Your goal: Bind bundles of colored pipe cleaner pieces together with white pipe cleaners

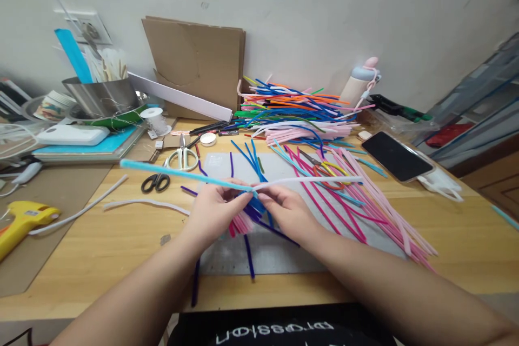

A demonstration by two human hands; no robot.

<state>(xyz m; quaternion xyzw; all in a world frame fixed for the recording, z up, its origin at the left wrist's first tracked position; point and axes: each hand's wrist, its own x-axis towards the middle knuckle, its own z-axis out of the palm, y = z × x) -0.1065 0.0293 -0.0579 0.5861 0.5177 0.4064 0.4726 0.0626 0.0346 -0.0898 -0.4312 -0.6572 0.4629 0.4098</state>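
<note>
My left hand [221, 206] pinches a light blue pipe cleaner [170, 172] that sticks out far to the left. A white pipe cleaner [312, 179] runs rightward from the same spot, and my right hand [284, 208] is closed on it. The two stems meet between my fingertips, where they look joined or crossed; I cannot tell which. Below my hands lies a bunch of pink and purple pipe cleaner pieces [243, 223], partly hidden. Dark purple stems [249, 259] and blue stems [253, 159] lie about on the grey mat [284, 259].
Pink pipe cleaners [389, 211] and orange-and-yellow scissors [330, 170] lie right of my hands. A multicoloured pile [295, 111] is behind, by a cardboard sheet [198, 65]. White-handled scissors [182, 159], black-handled scissors [156, 183] and a yellow glue gun [28, 221] are left. A phone [397, 155] lies right.
</note>
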